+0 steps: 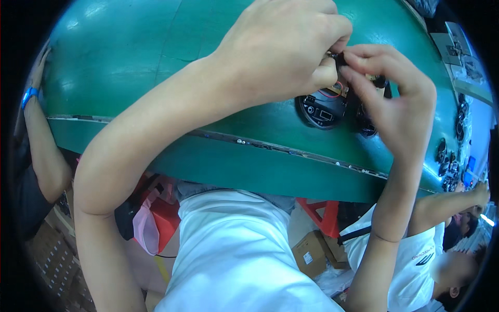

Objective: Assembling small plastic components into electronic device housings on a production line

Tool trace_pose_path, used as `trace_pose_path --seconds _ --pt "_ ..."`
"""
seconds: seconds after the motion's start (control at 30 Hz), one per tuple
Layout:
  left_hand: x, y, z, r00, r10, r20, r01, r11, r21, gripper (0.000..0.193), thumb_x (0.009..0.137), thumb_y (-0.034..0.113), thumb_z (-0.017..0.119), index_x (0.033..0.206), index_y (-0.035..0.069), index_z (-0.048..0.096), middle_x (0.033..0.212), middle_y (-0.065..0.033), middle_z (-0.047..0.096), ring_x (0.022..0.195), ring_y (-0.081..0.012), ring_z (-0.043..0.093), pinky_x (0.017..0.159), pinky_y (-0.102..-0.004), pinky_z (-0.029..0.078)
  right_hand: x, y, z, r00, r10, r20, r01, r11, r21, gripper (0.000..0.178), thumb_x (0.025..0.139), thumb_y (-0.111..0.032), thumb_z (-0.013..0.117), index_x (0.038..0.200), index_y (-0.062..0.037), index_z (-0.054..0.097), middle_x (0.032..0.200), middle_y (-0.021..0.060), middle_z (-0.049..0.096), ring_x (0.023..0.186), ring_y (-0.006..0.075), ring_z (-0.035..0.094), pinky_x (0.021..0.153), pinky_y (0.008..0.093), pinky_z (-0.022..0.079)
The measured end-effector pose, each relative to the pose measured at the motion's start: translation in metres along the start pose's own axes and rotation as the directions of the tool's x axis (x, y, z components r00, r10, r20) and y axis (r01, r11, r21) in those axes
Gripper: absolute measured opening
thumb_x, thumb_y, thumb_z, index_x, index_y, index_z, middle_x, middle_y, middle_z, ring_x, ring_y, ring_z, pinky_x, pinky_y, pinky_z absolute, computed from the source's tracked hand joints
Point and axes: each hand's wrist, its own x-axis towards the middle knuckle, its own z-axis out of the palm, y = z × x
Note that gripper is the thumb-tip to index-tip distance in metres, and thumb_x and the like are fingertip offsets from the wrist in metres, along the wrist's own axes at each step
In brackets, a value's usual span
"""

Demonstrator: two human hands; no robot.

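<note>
My left hand (286,49) is closed in a pinch above the green table, its fingertips meeting those of my right hand (397,91). Between them is a small black part (340,59), mostly hidden by the fingers; its kind cannot be made out. My right thumb and forefinger also pinch it. Just below lies a black rounded device housing (321,113) with its inside showing and a thin red wire (332,93) curving from it. Next to it, partly behind my right hand, is another black housing (366,120).
The green table (130,57) has a front ledge holding tiny loose bits (241,141). A co-worker's arm (39,125) rests at the far left; another person in white (416,265) sits at the right near several dark parts (449,166). Cardboard boxes (312,255) stand below.
</note>
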Motion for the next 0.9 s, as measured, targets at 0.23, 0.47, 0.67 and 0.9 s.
trace_pose_path --seconds 0.23,0.47,0.67,0.9 --pt "0.000 0.001 -0.001 0.999 -0.007 0.039 0.004 0.997 0.072 0.014 0.079 0.013 0.065 0.089 0.005 0.061 0.090 -0.0108 0.060 0.094 -0.0310 0.058 0.088 -0.0420 0.044 0.001 -0.025 0.007 0.997 -0.059 0.049 0.071 0.955 -0.287 0.013 0.084 0.002 0.077 0.097 0.0034 0.075 0.101 0.0066 0.076 0.091 0.0122 0.069 0.082 0.0260 0.054" --pt "0.005 0.001 -0.003 0.997 0.003 0.076 -0.003 1.000 -0.006 0.015 0.080 0.011 0.069 0.091 0.004 0.061 0.089 -0.0113 0.060 0.092 -0.0321 0.059 0.086 -0.0418 0.045 -0.007 0.008 0.007 0.900 0.407 0.158 -0.434 0.797 0.419 0.014 0.086 -0.001 0.078 0.099 0.0040 0.076 0.099 0.0076 0.076 0.093 0.0124 0.069 0.082 0.0249 0.054" --pt "0.010 -0.001 -0.001 0.989 0.140 0.039 -0.139 0.990 -0.025 0.019 0.078 0.001 0.070 0.094 0.002 0.059 0.089 -0.0145 0.063 0.088 -0.0358 0.061 0.080 -0.0432 0.049 -0.008 0.020 0.000 0.982 0.180 0.055 -0.188 0.941 0.280 0.016 0.086 -0.004 0.077 0.100 0.0026 0.076 0.101 0.0083 0.075 0.098 0.0152 0.069 0.085 0.0277 0.053" --pt "0.003 0.013 -0.009 0.998 0.056 0.027 -0.058 0.995 0.082 0.027 0.084 0.008 0.072 0.111 0.005 0.069 0.117 -0.0153 0.070 0.121 -0.0335 0.062 0.106 -0.0433 0.046 -0.002 0.048 -0.024 0.970 0.047 -0.240 -0.049 0.999 -0.004 0.024 0.090 -0.019 0.074 0.109 -0.0028 0.075 0.102 0.0067 0.073 0.089 0.0175 0.066 0.081 0.0312 0.052"
